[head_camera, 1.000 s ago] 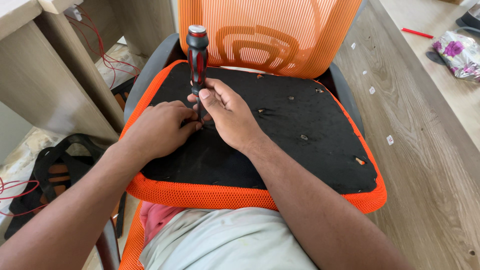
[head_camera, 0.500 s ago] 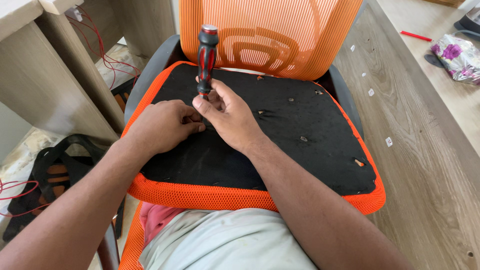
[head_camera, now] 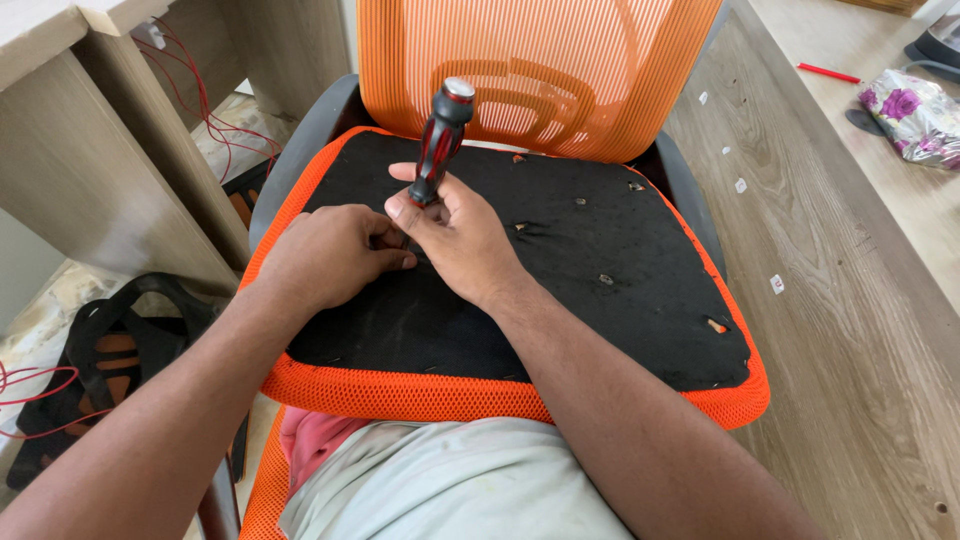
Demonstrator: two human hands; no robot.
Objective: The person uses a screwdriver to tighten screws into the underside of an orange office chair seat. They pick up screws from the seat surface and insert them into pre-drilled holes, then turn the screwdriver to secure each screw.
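Note:
An orange mesh chair seat (head_camera: 520,400) lies upside down in front of me, its black underside (head_camera: 560,270) facing up with several small screw holes. My right hand (head_camera: 460,235) grips a red and black screwdriver (head_camera: 437,145) that stands nearly upright, its handle leaning a little to the right, its tip hidden behind my fingers. My left hand (head_camera: 325,255) rests on the black underside right beside the tip, fingers curled against my right hand. What the left fingers pinch is hidden.
An orange mesh chair back (head_camera: 540,70) stands behind the seat. A wooden desk (head_camera: 90,150) with red wires (head_camera: 205,105) is at the left. A black and orange part (head_camera: 110,350) lies on the floor. A wooden table (head_camera: 850,260) at the right bears a flowered bag (head_camera: 915,115).
The screwdriver handle has swung from leaning left to leaning right while my right hand keeps its grip. My left hand has stayed by the tip.

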